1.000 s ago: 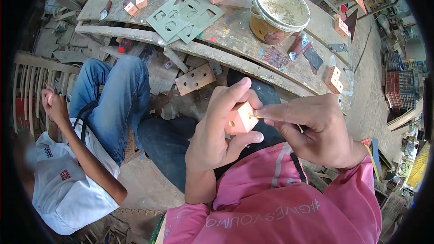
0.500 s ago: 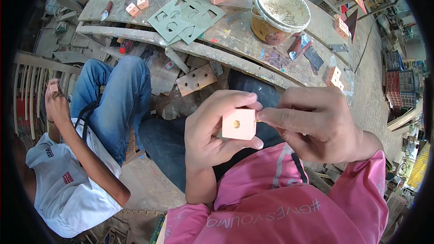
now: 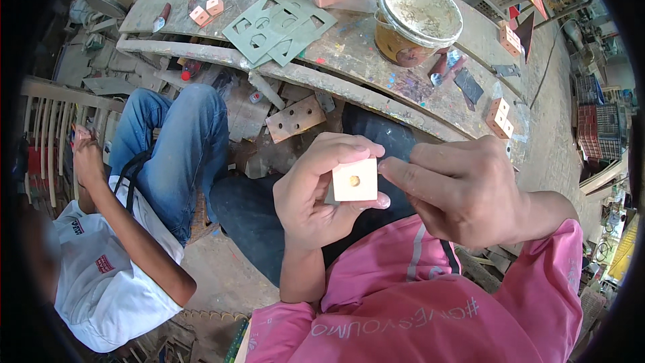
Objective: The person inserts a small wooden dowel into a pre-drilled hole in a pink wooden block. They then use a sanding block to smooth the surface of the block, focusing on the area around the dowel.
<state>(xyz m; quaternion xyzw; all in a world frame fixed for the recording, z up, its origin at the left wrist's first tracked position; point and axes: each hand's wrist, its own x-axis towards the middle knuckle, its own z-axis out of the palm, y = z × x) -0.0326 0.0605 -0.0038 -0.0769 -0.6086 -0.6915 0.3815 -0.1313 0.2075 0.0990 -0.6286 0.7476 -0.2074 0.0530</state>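
Note:
A pale pink cube-shaped block (image 3: 363,192) with a round hole in its facing side is gripped between the thumb and fingers of my left hand (image 3: 309,191). Just to the block's right, my right hand (image 3: 463,191) is closed, its thumb and fingertips pinched together near the block's side. Whatever those fingertips hold, if anything, is too small or hidden to make out. Both hands are above my lap, in front of my pink shirt (image 3: 430,309).
A worktable (image 3: 363,87) carries a plaster-crusted bucket (image 3: 410,47), green stencil sheets (image 3: 269,37), putty knives (image 3: 467,84) and pink blocks (image 3: 499,119). A holed board (image 3: 295,119) lies beneath its edge. At left sits a person in a white shirt (image 3: 121,275), holding a small pink piece.
The block has turned so its holed face points more squarely up at me, and its right side no longer shows. My right fingertips have drawn slightly up.

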